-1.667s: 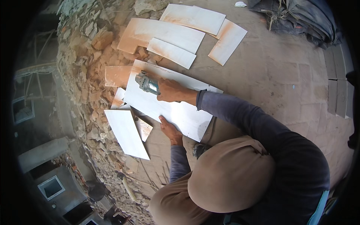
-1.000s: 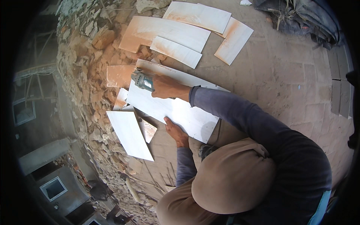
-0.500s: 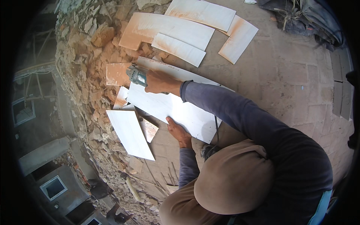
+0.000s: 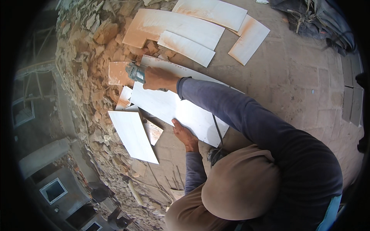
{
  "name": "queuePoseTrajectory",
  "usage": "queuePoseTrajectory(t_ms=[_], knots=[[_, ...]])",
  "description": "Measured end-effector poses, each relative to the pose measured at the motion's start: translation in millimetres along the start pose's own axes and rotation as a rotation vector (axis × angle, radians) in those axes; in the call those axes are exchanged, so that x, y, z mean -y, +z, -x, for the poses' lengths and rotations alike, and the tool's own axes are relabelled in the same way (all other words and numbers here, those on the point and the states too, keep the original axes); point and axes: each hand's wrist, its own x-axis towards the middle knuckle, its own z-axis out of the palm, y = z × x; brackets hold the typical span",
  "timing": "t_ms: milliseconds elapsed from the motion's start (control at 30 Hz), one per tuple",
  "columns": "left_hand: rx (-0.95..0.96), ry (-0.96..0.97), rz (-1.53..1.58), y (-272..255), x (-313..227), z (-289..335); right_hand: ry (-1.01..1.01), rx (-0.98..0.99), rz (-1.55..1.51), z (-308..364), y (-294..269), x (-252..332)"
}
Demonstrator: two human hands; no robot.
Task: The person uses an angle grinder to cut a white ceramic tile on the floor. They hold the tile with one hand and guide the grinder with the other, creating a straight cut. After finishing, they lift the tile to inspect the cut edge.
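Note:
A large white tile (image 4: 151, 101) lies slantwise in front of me, with faint reddish marks along its far edge. My right hand (image 4: 160, 78) is wrapped round a teal handheld power cutter (image 4: 135, 72) at the tile's far left end. Its blade is hidden from view. A dark cord (image 4: 217, 129) crosses the tile's right end beneath my right forearm. My left hand (image 4: 185, 136) grips the tile's near edge, its underside fingers partly hidden. Left of that hand, a smaller white tile (image 4: 133, 136) rests over a broken tile piece (image 4: 153, 133).
Several dusty white tiles (image 4: 181, 24) lie beyond the work. Broken rubble (image 4: 96, 46) lines the left side, with a drop to a lower building (image 4: 54, 190) past it. A dark tarp (image 4: 327, 23) sits at far right. Thin rods (image 4: 175, 179) lie near my knee.
My right hand and the power cutter have moved slightly left toward the tile's left end. The left hand keeps its place on the near edge. The whole view has shifted slightly.

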Motion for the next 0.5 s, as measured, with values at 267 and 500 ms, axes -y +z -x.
queuePoseTrajectory(t_ms=[267,500], knots=[[0.023,0.024,0.051,0.1,2.0,-0.9,0.006,-0.070,-0.040,-5.5,2.3,3.0],[0.004,0.039,0.016,2.4,0.1,2.2,0.042,-0.041,-0.036,-5.1,0.8,3.4]])
